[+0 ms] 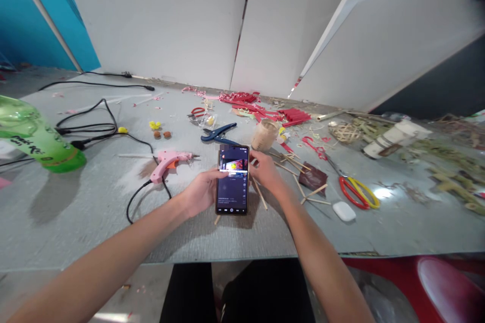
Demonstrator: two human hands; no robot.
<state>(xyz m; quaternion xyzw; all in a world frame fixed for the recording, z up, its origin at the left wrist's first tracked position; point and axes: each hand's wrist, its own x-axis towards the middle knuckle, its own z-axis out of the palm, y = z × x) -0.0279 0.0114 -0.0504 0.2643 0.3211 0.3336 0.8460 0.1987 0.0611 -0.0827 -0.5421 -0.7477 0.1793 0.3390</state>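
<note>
A smartphone (pixel 232 189) with a lit, mostly dark screen is held upright above the table's near edge. My left hand (pixel 200 192) grips its left side, the thumb lying over the screen. On the other side, my right hand (pixel 262 169) is closed around the phone's upper right edge. A pink hot glue gun (pixel 166 162) lies left of my left hand, a glue stick poking out of its back. Blue-handled cutters (pixel 220 133) rest just beyond the phone. Thin wooden sticks (pixel 259 193) lie beside and partly under my right hand.
On the left stands a green bottle (pixel 41 136) near a black cable (pixel 102 133). Red strips (pixel 261 108) and a jar (pixel 264 135) are toward the back. At right lie red-and-yellow-handled scissors (pixel 358 192), a white case (pixel 344 211), a brown packet (pixel 312 179) and a white tube (pixel 396 139).
</note>
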